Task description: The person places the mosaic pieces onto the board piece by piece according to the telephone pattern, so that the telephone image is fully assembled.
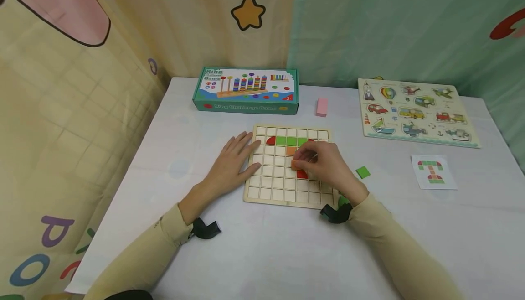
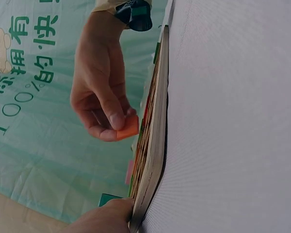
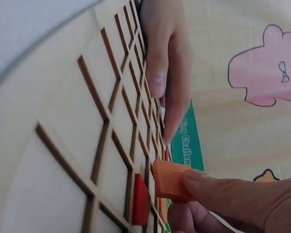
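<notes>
A wooden grid board (image 1: 266,195) lies on the white table. My left hand (image 1: 231,165) rests at its left edge with fingers spread, fingertips on the border. Thumb and fingers of my right hand (image 1: 326,163) pinch an orange square tile (image 3: 170,179), held tilted close over the middle cells. In the head view, green tiles (image 1: 291,141) form a row near the top of the grid, between a red rounded tile (image 1: 271,141) and another red one partly hidden by my right hand. One orange tile (image 1: 290,151) sits below that row. Lower down lies a red tile (image 1: 302,174).
A loose green square (image 1: 362,172) lies right of the board; another green piece (image 1: 342,200) shows by my right wrist. Farther right are a pattern card (image 1: 434,179) and a picture puzzle board (image 1: 418,113). Behind stand a game box (image 1: 246,90) and a pink block (image 1: 321,107).
</notes>
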### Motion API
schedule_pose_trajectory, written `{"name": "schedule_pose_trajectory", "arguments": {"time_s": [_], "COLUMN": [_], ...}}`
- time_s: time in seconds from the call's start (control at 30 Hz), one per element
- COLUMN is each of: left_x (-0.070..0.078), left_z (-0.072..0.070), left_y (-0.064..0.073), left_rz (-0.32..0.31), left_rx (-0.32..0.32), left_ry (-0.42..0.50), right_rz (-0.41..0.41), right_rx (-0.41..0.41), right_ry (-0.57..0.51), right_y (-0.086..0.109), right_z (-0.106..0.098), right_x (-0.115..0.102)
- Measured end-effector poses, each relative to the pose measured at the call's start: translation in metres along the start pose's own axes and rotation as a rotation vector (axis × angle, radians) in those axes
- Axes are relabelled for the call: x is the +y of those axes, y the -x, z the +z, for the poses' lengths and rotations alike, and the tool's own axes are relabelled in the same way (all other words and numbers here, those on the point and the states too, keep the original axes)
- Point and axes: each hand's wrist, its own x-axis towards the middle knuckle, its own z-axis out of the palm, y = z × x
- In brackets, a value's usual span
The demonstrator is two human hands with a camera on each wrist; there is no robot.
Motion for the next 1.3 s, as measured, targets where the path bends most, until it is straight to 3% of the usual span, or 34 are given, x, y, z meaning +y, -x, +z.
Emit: {"name": "schedule_pose_trajectory", "arguments": {"time_s": [0.33,0.7,0.83,0.97,1.3], "left_x": [0.001,0.001,0.0,0.0,0.0], "left_z": [-0.001,-0.001,0.0,0.0,0.002], "left_y": [0.001,0.001,0.001,0.002,0.001], "left_rz": [-0.011,-0.007,-0.005,-0.007,0.007], "left_rx": [-0.007,-0.006,-0.002,0.001,0.015], "left_ry": [-0.002,0.001,-0.007,-0.006,-0.007], "right_rz": [-0.032,-0.054,-0.121,-0.164,-0.038], "right_rx": [-0.012,-0.067,-0.064,-0.056,0.021], "right_ry": [0.003,0.161,0.227,0.202,0.166], "right_y": [0.0,0.007,0.014,0.023,0.052], "right_z": [0.021,0.02,0.013,0.0,-0.043], "right_x": [-0.001,-0.012,-0.013,-0.003,0.032]}}
